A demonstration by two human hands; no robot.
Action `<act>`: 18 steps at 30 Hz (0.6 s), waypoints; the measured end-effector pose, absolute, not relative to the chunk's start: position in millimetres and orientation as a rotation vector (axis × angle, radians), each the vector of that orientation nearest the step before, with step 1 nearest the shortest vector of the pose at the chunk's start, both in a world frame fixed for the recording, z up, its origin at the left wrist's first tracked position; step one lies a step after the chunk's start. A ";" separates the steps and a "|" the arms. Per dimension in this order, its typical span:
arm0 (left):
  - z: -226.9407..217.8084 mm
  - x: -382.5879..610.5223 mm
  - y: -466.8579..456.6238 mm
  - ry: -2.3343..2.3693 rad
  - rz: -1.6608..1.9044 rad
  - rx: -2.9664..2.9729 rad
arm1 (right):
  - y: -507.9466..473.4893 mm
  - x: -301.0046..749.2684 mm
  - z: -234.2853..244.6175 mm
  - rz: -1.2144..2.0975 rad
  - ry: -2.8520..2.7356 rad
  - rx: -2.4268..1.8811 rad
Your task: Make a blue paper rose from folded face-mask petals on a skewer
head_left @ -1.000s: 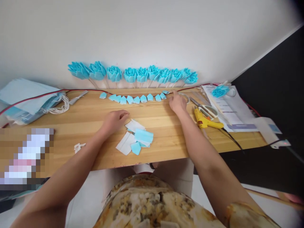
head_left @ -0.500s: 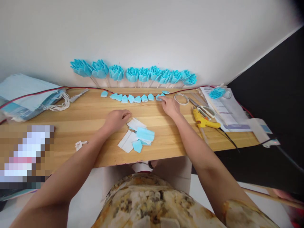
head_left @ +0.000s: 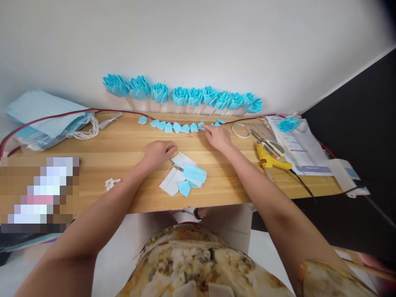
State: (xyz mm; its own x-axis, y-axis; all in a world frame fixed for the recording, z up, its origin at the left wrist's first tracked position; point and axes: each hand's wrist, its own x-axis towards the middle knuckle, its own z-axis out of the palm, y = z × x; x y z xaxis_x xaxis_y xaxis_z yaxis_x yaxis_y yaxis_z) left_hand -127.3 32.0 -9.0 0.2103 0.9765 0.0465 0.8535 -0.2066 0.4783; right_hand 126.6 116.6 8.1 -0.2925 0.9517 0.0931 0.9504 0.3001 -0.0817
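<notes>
Several small folded blue petals (head_left: pixel 168 128) with white undersides lie in a row across the back of the wooden table (head_left: pixel 123 144). My right hand (head_left: pixel 219 138) reaches over this row, its index finger stretched out and touching one petal (head_left: pixel 201 126). The other fingers of that hand are curled. My left hand (head_left: pixel 159 154) rests on the table with fingers drawn together; whether anything is between them cannot be seen. Just right of it sits a loose pile of cut blue and white fabric pieces (head_left: pixel 194 174), with a pointed blue piece (head_left: pixel 184 188) at its near side.
Blue flowers (head_left: pixel 179 97) on sticks lean along the wall. At right are a tape roll (head_left: pixel 241 130), scissors (head_left: pixel 272 147), a yellow glue gun (head_left: pixel 270 159) and a paper sheet (head_left: pixel 309 150). Blue sheets (head_left: pixel 46 111), white cords (head_left: pixel 88 130) and a blurred-out patch occupy the left.
My right hand has slid leftward along the petal row, from one petal to another. My left hand stays beside the pile. The whole view has shifted slightly.
</notes>
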 end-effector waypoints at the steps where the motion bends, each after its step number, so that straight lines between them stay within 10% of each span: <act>1: -9.3 -127.5 32.0 1.703 0.494 2.148 | 115.8 123.7 9.0 0.013 -2.438 -1.762; 18: -4.0 -125.6 31.7 1.670 0.476 2.139 | 113.0 80.3 13.5 0.041 -2.559 -1.640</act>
